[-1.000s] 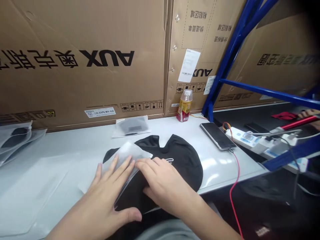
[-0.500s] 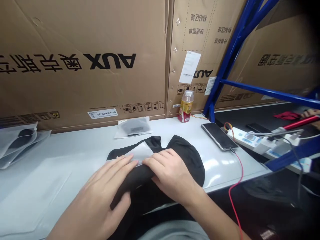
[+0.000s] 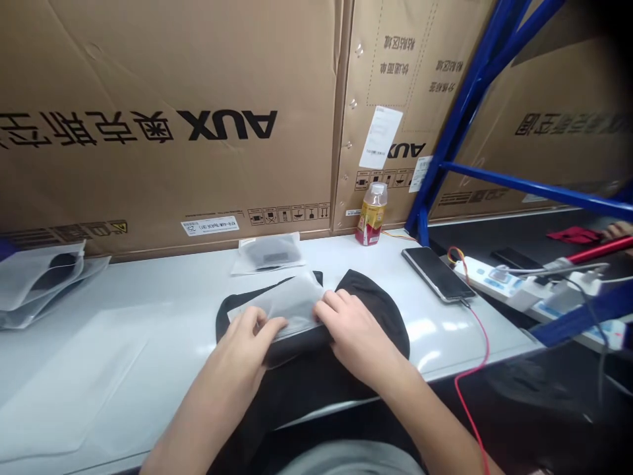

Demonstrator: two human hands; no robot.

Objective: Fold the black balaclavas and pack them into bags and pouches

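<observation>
A black garment (image 3: 316,379) lies on the white table in front of me, its near part hanging over the table edge. On top of it is a translucent white sheet (image 3: 291,300), slightly creased and tilted up to the right. My left hand (image 3: 247,340) pinches the near left edge of this sheet between thumb and fingers. At the sheet's right end, my right hand (image 3: 349,330) is closed, its fingertips on the sheet's corner and its palm over the black cloth. Whether it also grips the cloth is hidden.
Behind the garment lies a clear packet (image 3: 270,252). More plastic bags (image 3: 44,277) are at the left, and flat translucent bags (image 3: 59,389) lie nearer. A drink bottle (image 3: 372,214), a cabled phone (image 3: 438,274) and power strips (image 3: 494,280) stand right, by a blue frame (image 3: 455,125). Large cartons (image 3: 163,79) form the back.
More of the white sheet shows now, spread flatter over the cloth. My left hand has drawn back from lying over the roll of cloth to a pinch; my right hand has shifted slightly right.
</observation>
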